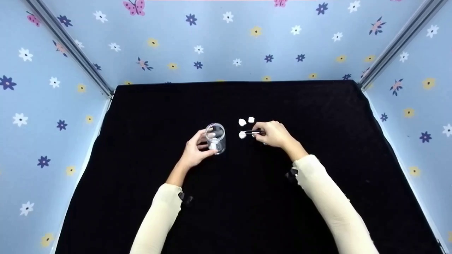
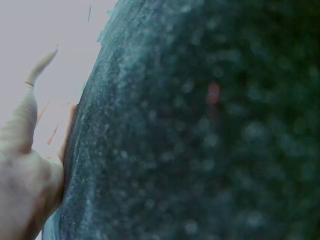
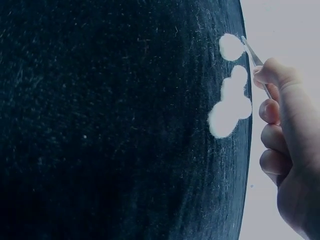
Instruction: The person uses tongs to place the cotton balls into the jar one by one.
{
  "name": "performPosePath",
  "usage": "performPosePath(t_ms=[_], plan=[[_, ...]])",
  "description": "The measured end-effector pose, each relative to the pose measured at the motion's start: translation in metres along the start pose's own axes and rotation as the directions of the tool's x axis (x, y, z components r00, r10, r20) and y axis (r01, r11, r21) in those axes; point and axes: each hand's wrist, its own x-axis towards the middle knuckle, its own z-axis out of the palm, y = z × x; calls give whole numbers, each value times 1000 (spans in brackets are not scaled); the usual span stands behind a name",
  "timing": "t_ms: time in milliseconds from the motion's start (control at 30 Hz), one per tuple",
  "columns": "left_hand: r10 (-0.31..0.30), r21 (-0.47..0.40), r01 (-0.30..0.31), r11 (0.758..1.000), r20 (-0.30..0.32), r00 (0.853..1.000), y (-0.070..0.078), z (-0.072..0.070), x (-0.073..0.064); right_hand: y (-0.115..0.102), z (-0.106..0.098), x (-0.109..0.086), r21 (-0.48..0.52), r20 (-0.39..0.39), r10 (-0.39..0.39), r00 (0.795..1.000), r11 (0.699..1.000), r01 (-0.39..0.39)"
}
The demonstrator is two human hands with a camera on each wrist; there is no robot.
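A clear, open-topped jar [image 1: 221, 145] stands on the black cloth with my left hand [image 1: 192, 152] gripping its left side, thumb in front and fingers behind. Something white shows inside it, perhaps a cotton ball. To the jar's right, my right hand [image 1: 276, 134] pinches dark tweezers [image 1: 251, 132] whose tips point left and reach a white cotton ball [image 1: 242, 135]. The right wrist view shows these tweezers [image 3: 254, 54] beside a cotton ball [image 3: 231, 47]; whether they grip it I cannot tell. Glare hides the jar in the left wrist view.
Two more cotton balls, one nearer the jar [image 1: 242, 122] and one farther back [image 1: 251, 120], lie behind the tweezers. Other white bits are partly hidden under the right hand. Black cloth [image 1: 233, 211] covers the table, and flowered panels [image 1: 226, 42] wall in its back and sides.
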Motion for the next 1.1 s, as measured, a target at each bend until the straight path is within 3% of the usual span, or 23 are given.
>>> performPosePath(t_ms=[400, 700, 1067, 1100], plan=[[-11, -4, 11, 1000, 10, 1000, 5, 0, 0, 1, 2, -1, -33, 27, 16, 1000, 999, -15], [55, -22, -55, 998, 4, 998, -10, -1, 1, 0, 2, -2, -29, 26, 7, 1000, 1000, -7], [52, -15, -52, 999, -7, 999, -4, -1, -1, 0, 3, -2, -14, 15, -13, 1000, 1000, 13], [46, -13, -46, 999, -6, 999, -4, -1, -1, 9, 8, -1, 3, 3, -34, 999, 999, 34]])
